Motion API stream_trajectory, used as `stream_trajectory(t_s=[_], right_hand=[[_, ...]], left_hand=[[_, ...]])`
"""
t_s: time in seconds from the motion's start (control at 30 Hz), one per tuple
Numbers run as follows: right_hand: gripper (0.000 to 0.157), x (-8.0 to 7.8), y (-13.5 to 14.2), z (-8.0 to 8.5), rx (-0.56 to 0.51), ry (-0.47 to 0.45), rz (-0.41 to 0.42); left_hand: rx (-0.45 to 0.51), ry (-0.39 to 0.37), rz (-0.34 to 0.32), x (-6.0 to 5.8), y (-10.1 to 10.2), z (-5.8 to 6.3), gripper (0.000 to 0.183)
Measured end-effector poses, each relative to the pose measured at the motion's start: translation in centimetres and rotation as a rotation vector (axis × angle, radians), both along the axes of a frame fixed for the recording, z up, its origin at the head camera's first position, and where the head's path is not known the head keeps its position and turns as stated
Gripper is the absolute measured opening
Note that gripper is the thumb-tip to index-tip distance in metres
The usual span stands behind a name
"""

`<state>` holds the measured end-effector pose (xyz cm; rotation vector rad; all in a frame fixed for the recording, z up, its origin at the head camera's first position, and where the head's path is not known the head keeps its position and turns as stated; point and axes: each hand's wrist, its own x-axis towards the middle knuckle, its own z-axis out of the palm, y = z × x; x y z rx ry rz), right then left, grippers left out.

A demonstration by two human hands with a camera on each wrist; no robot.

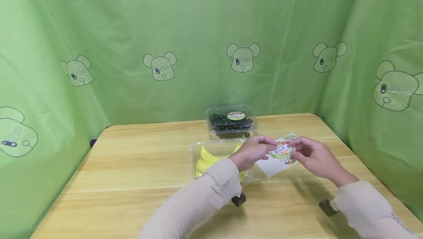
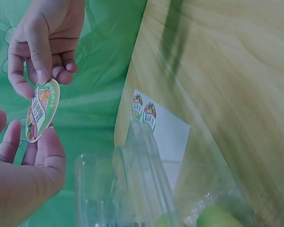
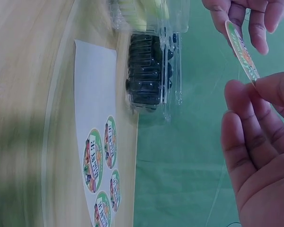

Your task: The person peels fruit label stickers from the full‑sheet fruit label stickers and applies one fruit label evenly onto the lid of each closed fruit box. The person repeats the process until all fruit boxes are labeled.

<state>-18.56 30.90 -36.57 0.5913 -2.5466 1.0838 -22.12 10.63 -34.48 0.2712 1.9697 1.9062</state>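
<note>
Both hands hold a round fruit sticker (image 1: 281, 150), green-rimmed with printed fruit, up above the table. My left hand (image 1: 252, 153) pinches its left edge with the fingertips. At the opposite edge, the right hand (image 1: 316, 157) grips it between thumb and forefinger, which shows closely in the right wrist view. Beneath the hands lies a white sticker sheet (image 1: 269, 166) bearing several more round stickers (image 3: 93, 161). Left of the sheet, partly covered by the left forearm, a clear plastic box (image 1: 194, 154) contains yellow bananas (image 1: 208, 157).
Behind the banana box stands a closed clear box (image 1: 211, 116) of dark grapes (image 1: 219, 121), with a similar sticker (image 1: 236, 116) on its lid. All rest on a wooden table (image 1: 132, 173). A green curtain (image 1: 198, 22) with bear drawings surrounds the back and sides.
</note>
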Motion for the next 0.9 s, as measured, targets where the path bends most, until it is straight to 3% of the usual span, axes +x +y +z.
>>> stream_trajectory(t_s=[0.2,0.43,0.6,0.9], right_hand=[[0.020,-0.4,-0.5,0.0,-0.033,0.000,0.004],[0.022,-0.9,-1.6,-0.1,-0.089,-0.014,0.056],[0.022,-1.2,-2.1,-0.1,-0.087,-0.020,0.045],[0.022,-1.4,-3.0,0.2,-0.104,-0.066,0.031]], left_hand=[[-0.033,0.017,0.028,-0.2,-0.3,0.1,0.007],[-0.163,0.047,0.048,-0.2,-0.9,0.2,0.005],[-0.224,0.091,0.036,-0.4,-1.3,0.4,0.006],[-0.175,0.074,0.011,-1.1,-2.8,0.2,0.013]])
